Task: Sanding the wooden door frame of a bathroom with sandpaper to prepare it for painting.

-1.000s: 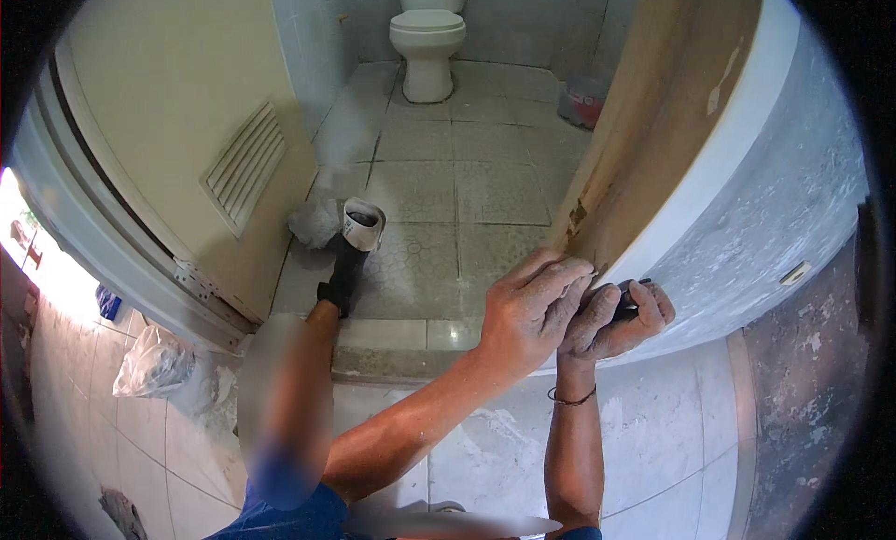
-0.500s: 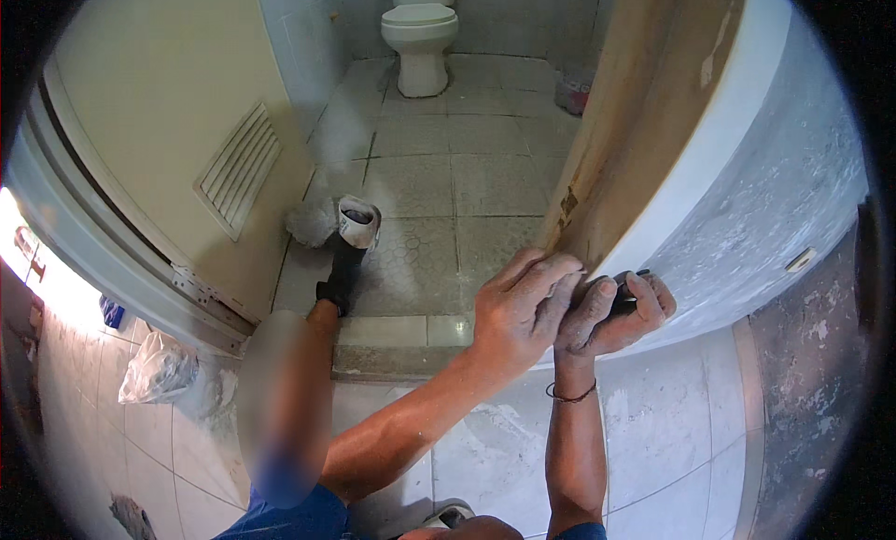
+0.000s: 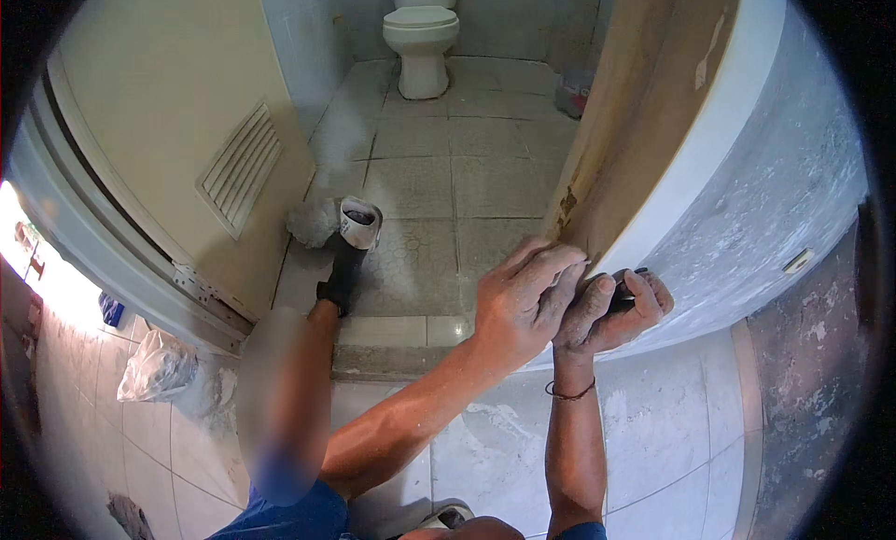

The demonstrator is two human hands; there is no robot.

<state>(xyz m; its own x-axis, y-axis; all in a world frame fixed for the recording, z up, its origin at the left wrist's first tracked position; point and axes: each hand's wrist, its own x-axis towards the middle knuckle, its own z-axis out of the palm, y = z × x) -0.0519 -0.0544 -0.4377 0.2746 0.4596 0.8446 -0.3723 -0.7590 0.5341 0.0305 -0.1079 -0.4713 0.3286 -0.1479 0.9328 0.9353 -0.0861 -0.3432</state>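
Note:
Both my hands are at the lower part of the door frame (image 3: 627,181), beside its white edge. My left hand (image 3: 525,305), dusty with bent fingers, presses its fingertips together near the brown inner face. What lies between them, if anything, is hidden. Right beside it, my right hand (image 3: 611,314) is curled, palm side up, against the white edge. Its fingers close around something small and dark, mostly covered, whose kind I cannot make out. A thin dark bracelet (image 3: 570,392) circles my right wrist.
A cream door (image 3: 173,92) with a louvred vent stands swung inward at left. My leg reaches over the raised threshold (image 3: 401,361), its shoe (image 3: 359,224) on the tiles beside a crumpled plastic bag (image 3: 314,224). Another plastic bag (image 3: 157,367) lies outside. A toilet (image 3: 420,50) stands behind.
My hands stay at the same spot on the frame, with only very slight finger movement. The view shifts a little.

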